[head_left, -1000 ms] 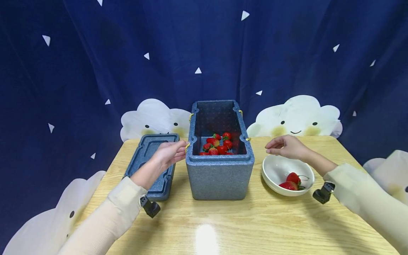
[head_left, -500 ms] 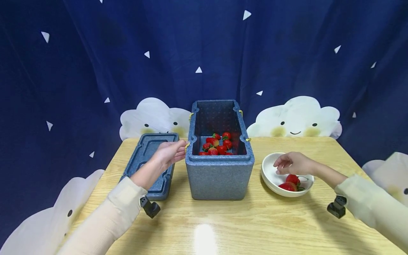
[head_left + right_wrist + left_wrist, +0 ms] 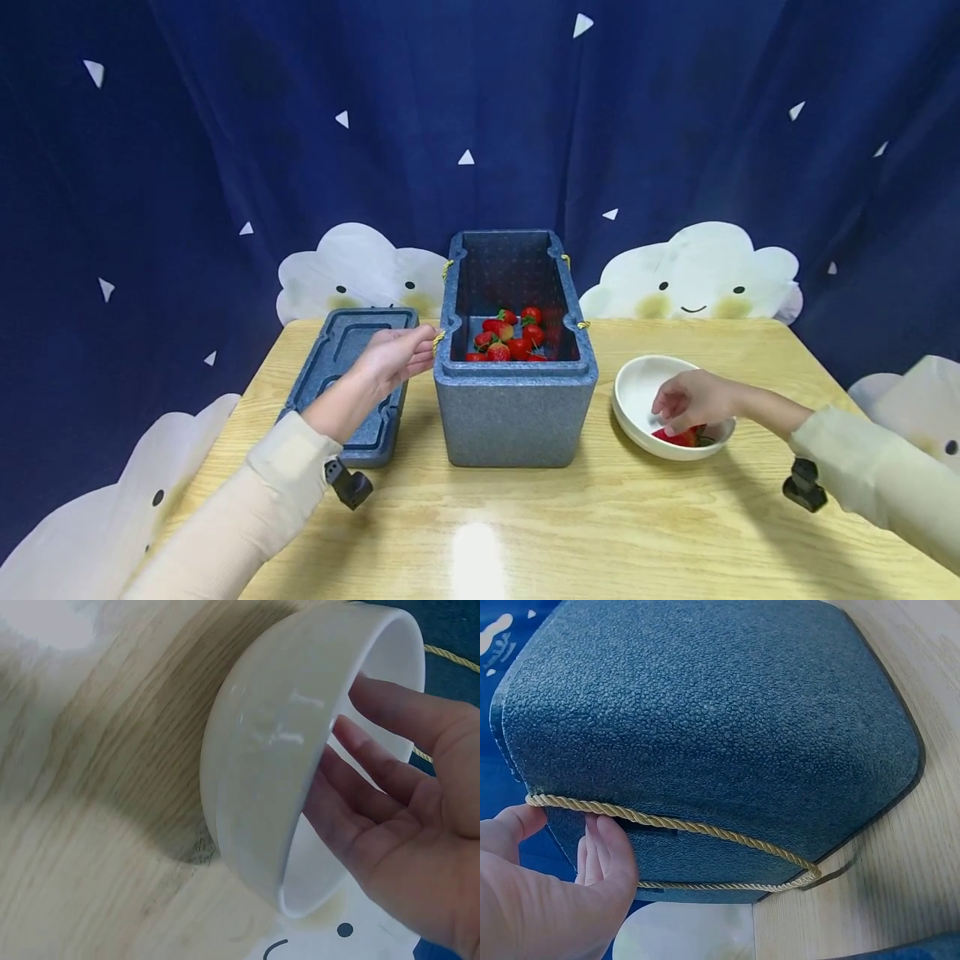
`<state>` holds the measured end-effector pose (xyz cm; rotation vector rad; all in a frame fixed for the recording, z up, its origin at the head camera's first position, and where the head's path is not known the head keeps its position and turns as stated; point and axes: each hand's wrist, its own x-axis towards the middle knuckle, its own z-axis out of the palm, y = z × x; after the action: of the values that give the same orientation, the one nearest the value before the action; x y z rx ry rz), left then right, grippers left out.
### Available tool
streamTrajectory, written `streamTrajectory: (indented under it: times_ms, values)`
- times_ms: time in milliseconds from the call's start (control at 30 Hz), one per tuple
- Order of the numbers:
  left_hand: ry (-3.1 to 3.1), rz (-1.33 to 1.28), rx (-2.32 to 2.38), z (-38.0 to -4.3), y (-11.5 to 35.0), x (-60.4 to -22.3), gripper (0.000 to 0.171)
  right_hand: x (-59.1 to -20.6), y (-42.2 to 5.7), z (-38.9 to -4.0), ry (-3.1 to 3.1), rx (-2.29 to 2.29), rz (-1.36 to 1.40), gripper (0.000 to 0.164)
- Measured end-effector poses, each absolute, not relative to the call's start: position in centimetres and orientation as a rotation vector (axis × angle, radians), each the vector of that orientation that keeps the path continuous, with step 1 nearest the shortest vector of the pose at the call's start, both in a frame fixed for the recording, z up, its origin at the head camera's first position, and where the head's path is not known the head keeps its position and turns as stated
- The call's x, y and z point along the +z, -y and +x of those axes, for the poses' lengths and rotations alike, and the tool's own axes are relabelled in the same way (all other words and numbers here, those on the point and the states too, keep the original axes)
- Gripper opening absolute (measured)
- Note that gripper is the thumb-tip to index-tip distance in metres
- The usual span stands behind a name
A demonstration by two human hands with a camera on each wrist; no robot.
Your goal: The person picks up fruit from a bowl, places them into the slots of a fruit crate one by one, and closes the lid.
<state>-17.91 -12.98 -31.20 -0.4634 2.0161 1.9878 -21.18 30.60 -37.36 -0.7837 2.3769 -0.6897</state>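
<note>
A blue-grey foam box (image 3: 517,425) stands open-topped at mid-table with several strawberries (image 3: 499,352) on its floor. My left hand (image 3: 393,360) rests at its left rim; in the left wrist view the fingers lie straight against the side, beside a gold cord (image 3: 705,829). To the right, my right hand (image 3: 693,398) reaches down into a white bowl (image 3: 636,392), over a strawberry (image 3: 678,438). The thumb and fingers are apart, bent slightly. In the right wrist view the fingertips disappear behind the wall of the bowl, so contact with the fruit is hidden.
The box's lid (image 3: 367,442) lies on the wooden table (image 3: 525,533) left of the box, under my left forearm. A dark blue curtain (image 3: 405,183) hangs behind, with white cloud shapes (image 3: 693,271) along the table's back edge.
My right hand has moved slightly right and lowered from above the bowl into it, covering part of the strawberries there. My left hand stays at the box rim.
</note>
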Motion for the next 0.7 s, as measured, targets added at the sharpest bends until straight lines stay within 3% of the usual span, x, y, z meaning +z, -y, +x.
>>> streamTrajectory:
  times_ms: [267, 700]
  values:
    - [-2.008, -0.468, 1.996, -18.06, 13.15, -31.24, 0.053, -37.07, -29.88, -21.68, -2.291, -0.555, -0.842, 0.024]
    - [-2.015, -0.502, 1.986, -18.15, 13.07, -31.23, 0.051, -37.03, -29.77, -22.05, -2.257, -0.427, -0.8, 0.03]
